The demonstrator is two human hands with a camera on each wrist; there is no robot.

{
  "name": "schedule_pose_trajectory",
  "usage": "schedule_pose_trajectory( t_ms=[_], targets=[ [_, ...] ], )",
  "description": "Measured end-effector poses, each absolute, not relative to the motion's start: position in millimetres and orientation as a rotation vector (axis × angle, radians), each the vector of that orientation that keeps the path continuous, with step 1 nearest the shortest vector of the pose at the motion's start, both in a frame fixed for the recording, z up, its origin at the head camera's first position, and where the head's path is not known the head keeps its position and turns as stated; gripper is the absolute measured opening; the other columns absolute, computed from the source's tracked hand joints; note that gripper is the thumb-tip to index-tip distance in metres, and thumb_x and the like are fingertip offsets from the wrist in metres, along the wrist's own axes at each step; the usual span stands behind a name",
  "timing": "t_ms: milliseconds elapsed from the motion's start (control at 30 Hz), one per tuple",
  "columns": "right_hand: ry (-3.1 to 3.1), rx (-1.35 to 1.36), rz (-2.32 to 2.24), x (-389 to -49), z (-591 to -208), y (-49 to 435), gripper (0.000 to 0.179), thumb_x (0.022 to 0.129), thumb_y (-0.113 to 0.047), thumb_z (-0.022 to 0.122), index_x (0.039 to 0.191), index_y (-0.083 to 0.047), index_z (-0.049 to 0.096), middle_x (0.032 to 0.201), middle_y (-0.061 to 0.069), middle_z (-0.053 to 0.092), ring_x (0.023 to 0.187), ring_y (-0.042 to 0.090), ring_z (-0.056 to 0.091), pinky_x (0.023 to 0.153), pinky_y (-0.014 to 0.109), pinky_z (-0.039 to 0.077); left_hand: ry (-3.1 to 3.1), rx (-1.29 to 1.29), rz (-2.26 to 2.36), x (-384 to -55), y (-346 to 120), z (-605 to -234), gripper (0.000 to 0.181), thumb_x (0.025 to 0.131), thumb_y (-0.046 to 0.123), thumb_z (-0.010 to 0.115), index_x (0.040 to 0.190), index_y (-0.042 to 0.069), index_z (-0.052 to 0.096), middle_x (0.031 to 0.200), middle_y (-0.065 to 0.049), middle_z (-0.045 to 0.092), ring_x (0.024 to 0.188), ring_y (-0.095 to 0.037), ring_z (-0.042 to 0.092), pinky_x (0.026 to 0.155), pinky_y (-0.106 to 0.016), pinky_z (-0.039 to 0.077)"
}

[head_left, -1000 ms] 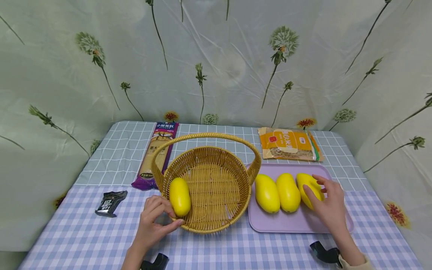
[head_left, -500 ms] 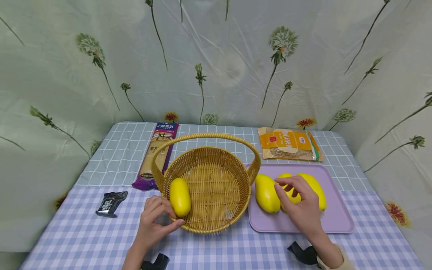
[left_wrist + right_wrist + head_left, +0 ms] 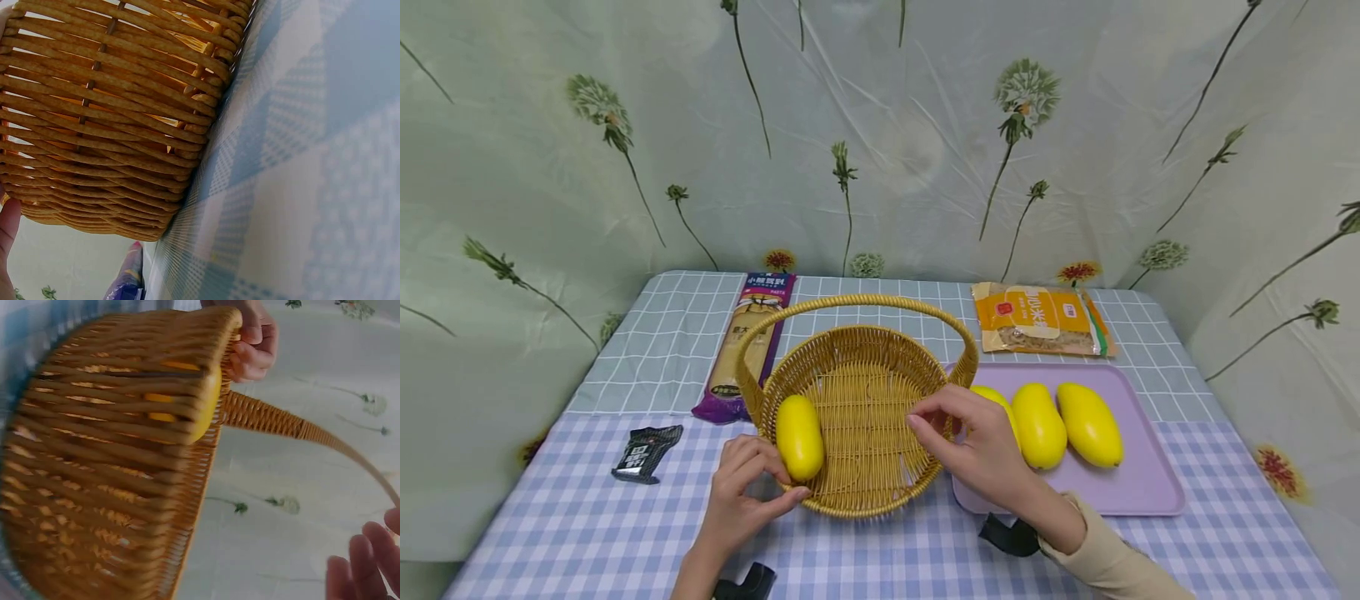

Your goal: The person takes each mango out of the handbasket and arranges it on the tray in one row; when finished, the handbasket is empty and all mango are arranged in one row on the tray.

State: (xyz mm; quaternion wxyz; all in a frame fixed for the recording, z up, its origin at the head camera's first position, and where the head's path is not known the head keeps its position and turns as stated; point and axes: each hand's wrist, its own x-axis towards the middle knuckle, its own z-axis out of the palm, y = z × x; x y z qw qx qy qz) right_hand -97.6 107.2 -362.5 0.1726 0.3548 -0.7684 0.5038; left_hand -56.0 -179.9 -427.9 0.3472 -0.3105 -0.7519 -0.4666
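A round wicker basket (image 3: 868,433) with a tall arched handle stands mid-table, and one yellow mango (image 3: 800,437) lies inside at its left. My left hand (image 3: 748,483) grips the basket's front-left rim, beside that mango. In the left wrist view the woven wall (image 3: 106,119) of the basket fills much of the picture. Over the basket's right rim hovers my right hand (image 3: 977,442), fingers loosely bent around nothing; its fingertips (image 3: 369,562) also show in the right wrist view. Several more mangoes (image 3: 1088,425) lie on a purple tray (image 3: 1150,492), the leftmost partly hidden by this hand.
Behind the basket's left side lies a pasta packet (image 3: 741,350). An orange food packet (image 3: 1045,321) rests behind the tray. A small black wrapped packet (image 3: 646,454) sits at the left on the checked cloth (image 3: 865,558). A floral curtain (image 3: 910,167) hangs behind the table.
My right hand has moved left from the rightmost mango, across the tray, to the basket's right rim. The mangoes stay where they were, and my left hand keeps its place on the rim.
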Motion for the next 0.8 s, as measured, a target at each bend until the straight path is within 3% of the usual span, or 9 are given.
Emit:
schedule_pose_trajectory(
  t_ms=[200, 500, 800],
  targets=[
    [-2.285, 1.081, 1.303, -108.6, -349.9, 81.4, 0.002, 0.087, -0.019, 0.069, 0.088, -0.017, 0.069, 0.081, -0.012, 0.062, 0.069, 0.005, 0.056, 0.054, 0.021, 0.047, -1.949, -0.804, -1.203, -55.8, -179.8, -426.6, 0.034, 0.081, 0.035, 0.076, 0.068, 0.011, 0.056, 0.075, -0.002, 0.056, 0.075, -0.017, 0.049, 0.084, -0.027, 0.029],
    [-2.608, 1.122, 1.078, -127.4, -336.4, 44.9, 0.014, 0.089, -0.032, 0.066, 0.091, -0.019, 0.07, 0.084, -0.012, 0.066, 0.071, 0.003, 0.06, 0.065, 0.021, 0.047, -1.953, -0.805, -1.202, -55.7, -180.5, -426.0, 0.034, 0.082, 0.036, 0.075, 0.068, 0.011, 0.056, 0.075, -0.001, 0.056, 0.075, -0.016, 0.048, 0.083, -0.027, 0.029],
    [-2.969, 1.147, 1.032, -147.6, -337.4, 21.2, 0.028, 0.089, -0.041, 0.064, 0.107, -0.02, 0.069, 0.088, -0.009, 0.068, 0.069, 0.001, 0.059, 0.059, 0.023, 0.046, -1.955, -0.805, -1.212, -55.6, -180.1, -427.0, 0.034, 0.082, 0.036, 0.074, 0.068, 0.011, 0.056, 0.074, -0.001, 0.056, 0.075, -0.016, 0.049, 0.083, -0.027, 0.028]
  ],
)
